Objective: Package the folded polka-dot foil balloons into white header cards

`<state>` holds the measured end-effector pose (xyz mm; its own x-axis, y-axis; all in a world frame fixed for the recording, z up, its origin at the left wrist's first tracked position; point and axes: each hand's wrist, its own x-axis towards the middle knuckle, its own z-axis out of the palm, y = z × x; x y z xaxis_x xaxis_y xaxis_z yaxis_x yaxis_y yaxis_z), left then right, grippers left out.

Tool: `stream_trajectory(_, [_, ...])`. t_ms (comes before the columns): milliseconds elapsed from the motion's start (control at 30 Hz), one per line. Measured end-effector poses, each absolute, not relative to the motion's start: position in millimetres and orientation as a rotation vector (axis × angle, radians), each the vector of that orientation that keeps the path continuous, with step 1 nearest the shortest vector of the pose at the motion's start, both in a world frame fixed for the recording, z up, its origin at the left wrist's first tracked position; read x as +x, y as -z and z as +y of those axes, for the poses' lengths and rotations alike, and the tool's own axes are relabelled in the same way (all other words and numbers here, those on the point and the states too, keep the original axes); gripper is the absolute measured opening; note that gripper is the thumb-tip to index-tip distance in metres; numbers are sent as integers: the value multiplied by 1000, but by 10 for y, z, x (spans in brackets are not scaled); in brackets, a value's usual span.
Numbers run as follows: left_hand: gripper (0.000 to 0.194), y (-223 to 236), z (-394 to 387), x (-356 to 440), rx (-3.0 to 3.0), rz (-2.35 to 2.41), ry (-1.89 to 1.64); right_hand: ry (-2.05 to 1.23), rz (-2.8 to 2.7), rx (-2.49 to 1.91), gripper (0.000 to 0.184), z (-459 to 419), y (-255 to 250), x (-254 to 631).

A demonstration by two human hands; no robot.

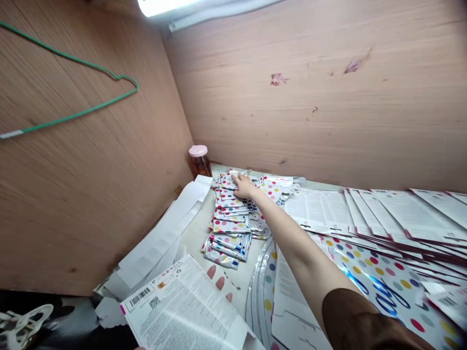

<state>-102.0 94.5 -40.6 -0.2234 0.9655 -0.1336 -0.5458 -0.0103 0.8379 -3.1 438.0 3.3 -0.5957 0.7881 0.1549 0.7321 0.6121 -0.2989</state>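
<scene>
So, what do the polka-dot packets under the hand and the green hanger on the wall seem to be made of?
The packets look like metallised foil film: silvery, glossy, glinting at their edges. The hanger looks like thin wire with a smooth green plastic coating, though its core can't be seen.

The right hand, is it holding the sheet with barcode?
No, the right hand rests on the polka-dot foil packets, away from the barcode sheet.
</scene>
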Motion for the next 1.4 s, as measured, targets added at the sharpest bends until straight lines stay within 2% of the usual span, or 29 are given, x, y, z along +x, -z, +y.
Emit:
stream_trajectory(33, [74,413,958,-1022,562,961,-1549,-277,-2561,-1246,40,4407,-48,-40])
stream_trajectory(133, [100,346,1002,-1047,481,874,-1561,-241,-2527,-1230,37,4351,-126,8])
stream_trajectory(200, [109,259,1055,-1059,427,825,-1602,-236,-2502,-1184,37,4141,-183,137])
stream_trajectory(367, [95,113,1321,-1033,310,835,-1850,-292,-2532,-864,56,2938,-372,986])
stream_trajectory(433, [88,112,1431,-988,322,850,-1874,-264,-2525,-570,61,2367,-458,1379])
stream_trajectory(500, [86,128,1505,-898,337,839,-1864,-145,-2626,-483,62,1896,-490,1631])
stream_trajectory(700, [89,138,1452,-395,316,794,-1750,282,-2710,-890,57,1304,-169,1629])
stream_trajectory(867, [100,104,1324,-57,330,802,-1597,315,-2684,-1090,56,1071,-11,1630])
stream_trajectory(1000, [99,104,1279,116,358,830,-1614,345,-2628,-1252,57,914,-6,1674])
stream_trajectory(1100, [94,133,1229,251,430,842,-1596,277,-2586,-1374,52,812,-8,1684])
stream_trajectory(1200, [90,136,1211,328,456,811,-1624,38,-2458,-1291,46,663,-6,1784])
stream_trajectory(1300, [92,118,1229,346,399,773,-1607,-259,-2344,-1068,55,500,79,1966])
stream_trajectory(1400, [90,167,1156,462,307,699,-1515,-391,-2262,-1048,61,445,293,2036])
